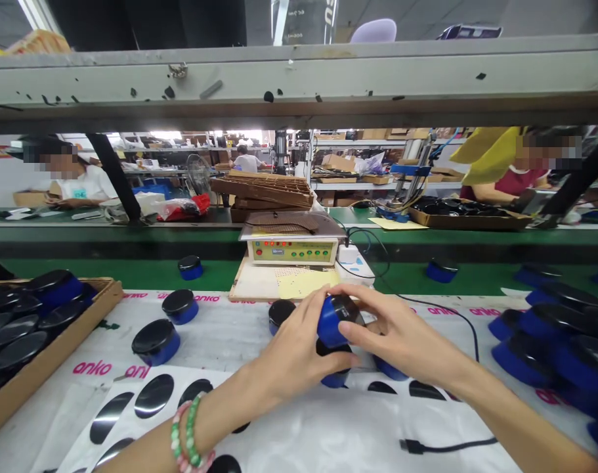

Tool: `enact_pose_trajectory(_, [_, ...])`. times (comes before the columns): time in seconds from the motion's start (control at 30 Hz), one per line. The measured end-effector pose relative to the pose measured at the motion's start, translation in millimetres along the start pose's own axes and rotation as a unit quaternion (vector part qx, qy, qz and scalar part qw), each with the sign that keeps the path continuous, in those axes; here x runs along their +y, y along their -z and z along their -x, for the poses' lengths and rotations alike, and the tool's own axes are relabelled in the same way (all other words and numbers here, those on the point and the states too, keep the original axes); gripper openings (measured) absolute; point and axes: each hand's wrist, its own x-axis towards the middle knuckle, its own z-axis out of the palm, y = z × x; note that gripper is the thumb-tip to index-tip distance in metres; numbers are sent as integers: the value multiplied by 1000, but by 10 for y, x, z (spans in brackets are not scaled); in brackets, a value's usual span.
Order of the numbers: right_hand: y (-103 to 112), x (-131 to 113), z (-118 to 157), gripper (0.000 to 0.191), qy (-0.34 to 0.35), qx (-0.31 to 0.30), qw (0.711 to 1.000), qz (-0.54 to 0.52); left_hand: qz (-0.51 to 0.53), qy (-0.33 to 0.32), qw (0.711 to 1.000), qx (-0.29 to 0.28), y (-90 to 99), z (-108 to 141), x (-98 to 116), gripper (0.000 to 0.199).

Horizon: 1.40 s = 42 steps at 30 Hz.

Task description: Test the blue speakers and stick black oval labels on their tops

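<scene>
Between my two hands is a round blue case with a black top (334, 320), tilted above the worktable. My left hand (299, 341) wraps its near-left side, with the thumb low and fingers behind it. My right hand (387, 325) grips it from the right, thumb on the front. Directly below sits another blue case (335, 378), partly covered by my left thumb. More blue-and-black cases (155, 341) stand to the left, and one (281, 314) is just behind my left hand. Sheets with round black stickers (153, 396) lie under my left forearm.
A cardboard tray of cases (96, 315) is at left; many cases (525, 355) are piled at right. A cable with a plug (411, 447) lies in front. Behind stands a control box (293, 252) with lit buttons. An overhead shelf (299, 85) crosses above; people sit beyond.
</scene>
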Motion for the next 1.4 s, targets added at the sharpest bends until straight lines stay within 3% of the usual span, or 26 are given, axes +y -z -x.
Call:
enact_pose_trajectory(0.1, [-125,-114,44,43,-13,-17,996,-87,12,-20,999,28,16,7,103,60])
enact_pose_trajectory(0.27, [-329,-181,-12,32,22,4,999,-44,-38,29,998,51,67,181,107,46])
enact_pose_trajectory(0.37, [-361,-162,-55,47,1,-78,996,-53,-95,62,992,46,176,334,17,61])
enact_pose_trajectory(0.47, [-366,-62,-50,62,-36,-101,991,78,-206,122,969,60,430,506,-219,64])
enact_pose_trajectory(0.57, [-436,68,4,66,-75,-116,952,274,-292,185,934,91,768,678,-616,45])
enact_pose_trajectory(0.67, [-498,188,36,58,-89,-145,931,323,-352,232,902,94,1029,810,-990,46])
enact_pose_trajectory(0.73, [-456,275,10,51,-98,-123,928,337,-372,251,889,90,1091,848,-1101,48])
enact_pose_trajectory(0.83, [-267,418,-101,48,-121,-87,912,381,-366,235,897,72,970,781,-1011,54])
enact_pose_trajectory(0.97, [-66,502,-353,31,-131,-127,895,407,-272,159,949,-9,515,484,-734,61])
enact_pose_trajectory(1.1, [-224,419,-637,49,-65,-138,916,370,-178,139,973,-45,140,194,-704,66])
enact_pose_trajectory(1.17, [-373,403,-736,51,-35,-151,929,336,-147,137,979,-48,86,143,-745,64])
enact_pose_trajectory(1.27, [-505,448,-796,38,-7,-160,945,284,-106,137,984,-48,119,195,-760,65])
enact_pose_trajectory(1.4, [-412,449,-761,41,33,-116,971,207,-54,148,987,-36,79,304,-707,79])
